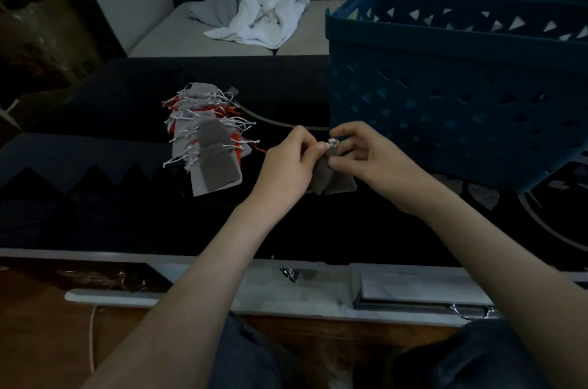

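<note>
Both hands busy at the mouth of a little grey pouch

Left hand point(286, 166) and right hand point(366, 156) each pinch the grey pouch point(334, 180) at its drawstring point(331, 143) end, over the black table point(127, 213). Its long axis runs from the fingertips back toward me, body hanging between the palms. The pile of pouches point(206, 140) sits off to the left, nearer the left hand, with the blue basket point(461, 86) beyond on the right

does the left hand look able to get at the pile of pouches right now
Probably yes, once it lets go: the left hand pinches the grey pouch, but nothing lies between it and the pile of pouches.
</note>
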The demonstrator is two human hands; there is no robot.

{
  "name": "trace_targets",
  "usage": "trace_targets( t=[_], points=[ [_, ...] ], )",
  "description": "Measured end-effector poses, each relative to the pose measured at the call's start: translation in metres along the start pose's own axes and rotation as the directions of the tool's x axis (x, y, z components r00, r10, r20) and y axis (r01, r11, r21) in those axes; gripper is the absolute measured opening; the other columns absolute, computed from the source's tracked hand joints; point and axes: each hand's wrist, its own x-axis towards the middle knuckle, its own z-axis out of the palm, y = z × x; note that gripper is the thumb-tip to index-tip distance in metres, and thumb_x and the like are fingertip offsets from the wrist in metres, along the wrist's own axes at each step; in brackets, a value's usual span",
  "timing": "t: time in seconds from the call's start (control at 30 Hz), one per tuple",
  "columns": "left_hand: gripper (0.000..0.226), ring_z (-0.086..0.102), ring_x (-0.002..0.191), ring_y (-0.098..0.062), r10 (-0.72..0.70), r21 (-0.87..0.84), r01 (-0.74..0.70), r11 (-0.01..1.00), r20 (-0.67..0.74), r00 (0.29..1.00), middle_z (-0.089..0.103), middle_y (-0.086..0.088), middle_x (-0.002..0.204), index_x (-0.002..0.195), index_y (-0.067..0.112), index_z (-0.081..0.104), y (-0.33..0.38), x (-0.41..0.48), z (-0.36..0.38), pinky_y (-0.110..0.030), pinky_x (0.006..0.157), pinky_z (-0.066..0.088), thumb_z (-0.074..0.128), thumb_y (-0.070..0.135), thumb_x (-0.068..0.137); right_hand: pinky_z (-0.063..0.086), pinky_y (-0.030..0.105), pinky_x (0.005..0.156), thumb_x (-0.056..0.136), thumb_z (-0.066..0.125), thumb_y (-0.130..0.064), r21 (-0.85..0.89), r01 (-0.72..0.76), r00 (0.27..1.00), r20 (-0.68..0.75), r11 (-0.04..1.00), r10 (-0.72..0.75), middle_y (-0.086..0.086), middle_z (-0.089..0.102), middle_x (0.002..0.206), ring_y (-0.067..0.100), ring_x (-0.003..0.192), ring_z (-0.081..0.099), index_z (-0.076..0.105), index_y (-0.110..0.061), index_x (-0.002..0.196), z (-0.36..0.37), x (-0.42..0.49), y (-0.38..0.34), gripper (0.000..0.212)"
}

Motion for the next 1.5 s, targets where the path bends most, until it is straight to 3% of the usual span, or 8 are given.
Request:
trace_targets(
  t=[0.2, 0.33, 0.53, 0.67, 0.9, 1.23, 1.37, 1.5],
  points=[
    [0.023, 0.058, 0.075, -0.012, -0.171, -0.033, 0.174, 0.984, 0.086, 0.982, 0.058, 0.003, 0.079, 0.101, 0.013, 0.051, -0.005, 0.003, 0.006, -0.023, 0.071, 0.048, 0.057, 0.034, 0.093, 0.051, 0.032, 0.075, 0.086, 0.06, -0.002, -0.114, -0.114, 0.993, -0.003, 0.987, 0.114, 0.002, 0.064, 0.097, 0.019, 0.086, 0.062, 0.051, -0.02, 0.116, -0.007, 0.011, 0.014, 0.036],
    [0.028, 0.06, 0.088, -0.019, -0.235, 0.257, 0.187, 0.948, 0.168, 0.957, 0.062, -0.004, 0.097, 0.116, 0.014, 0.052, -0.014, 0.002, 0.006, -0.03, 0.073, 0.046, 0.051, 0.034, 0.096, 0.044, 0.021, 0.069, 0.086, 0.059, -0.005, -0.257, -0.097, 0.995, -0.017, 0.961, 0.096, -0.003, 0.066, 0.093, 0.012, 0.083, 0.06, 0.052, -0.018, 0.116, -0.009, 0.016, 0.029, 0.034],
    [0.03, 0.046, 0.113, -0.029, -0.148, 0.59, 0.073, 0.804, 0.08, 0.986, 0.049, -0.015, 0.121, 0.125, 0.008, 0.049, -0.022, 0.001, 0.001, -0.035, 0.085, 0.042, 0.049, 0.021, 0.098, 0.034, 0.019, 0.061, 0.088, 0.059, -0.008, -0.407, -0.082, 0.989, -0.145, 0.91, 0.025, -0.005, 0.053, 0.079, 0.014, 0.08, 0.053, 0.045, -0.008, 0.126, 0.0, 0.03, 0.047, 0.041],
    [0.044, 0.035, 0.127, -0.034, -0.204, 0.739, 0.192, 0.645, -0.075, 0.976, 0.039, -0.018, 0.136, 0.134, 0.008, 0.039, -0.032, 0.002, -0.009, -0.041, 0.098, 0.037, 0.055, 0.015, 0.094, 0.028, 0.014, 0.066, 0.09, 0.056, -0.01, -0.467, -0.045, 0.98, -0.192, 0.883, -0.052, 0.009, 0.055, 0.103, 0.018, 0.089, 0.05, 0.043, -0.006, 0.129, 0.015, 0.044, 0.049, 0.041],
    [0.044, 0.039, 0.125, -0.034, -0.34, 0.685, 0.341, 0.644, -0.143, 0.929, 0.037, -0.018, 0.136, 0.135, 0.002, 0.035, -0.053, 0.006, -0.026, -0.036, 0.096, 0.04, 0.053, 0.013, 0.096, 0.034, 0.04, 0.09, 0.087, 0.049, -0.005, -0.698, -0.04, 0.968, -0.203, 0.715, -0.144, 0.014, 0.052, 0.119, 0.031, 0.112, 0.046, 0.049, -0.009, 0.125, 0.028, 0.049, 0.042, 0.038],
    [0.044, 0.042, 0.125, -0.036, -0.399, 0.712, 0.417, 0.565, -0.207, 0.893, 0.045, -0.02, 0.134, 0.131, 0.003, 0.043, -0.058, 0.006, -0.043, -0.04, 0.099, 0.037, 0.056, 0.024, 0.095, 0.013, 0.03, 0.096, 0.067, 0.035, -0.036, -0.612, 0.026, 0.991, -0.089, 0.791, -0.102, -0.005, 0.043, 0.132, 0.016, 0.125, 0.03, 0.047, -0.026, 0.131, 0.031, 0.031, 0.018, 0.066],
    [0.024, 0.058, 0.104, -0.031, -0.372, 0.646, 0.378, 0.663, -0.154, 0.916, 0.061, -0.017, 0.113, 0.111, 0.001, 0.057, -0.06, 0.009, -0.047, -0.035, 0.078, 0.043, 0.052, 0.021, 0.097, 0.008, 0.018, 0.082, 0.074, 0.037, -0.041, -0.61, 0.126, 0.974, -0.073, 0.782, -0.214, -0.01, 0.044, 0.128, 0.009, 0.124, 0.028, 0.053, -0.026, 0.127, 0.036, 0.027, 0.017, 0.057],
    [0.027, 0.06, 0.089, -0.03, -0.393, 0.522, 0.441, 0.73, -0.208, 0.896, 0.065, -0.014, 0.096, 0.098, 0.003, 0.063, -0.065, 0.008, -0.051, -0.033, 0.064, 0.038, 0.045, 0.023, 0.099, 0.015, 0.024, 0.092, 0.093, 0.053, -0.028, -0.544, 0.194, 0.969, -0.022, 0.816, -0.245, -0.007, 0.044, 0.128, 0.012, 0.121, 0.029, 0.054, -0.02, 0.126, 0.039, 0.027, 0.014, 0.034]
  ],
)
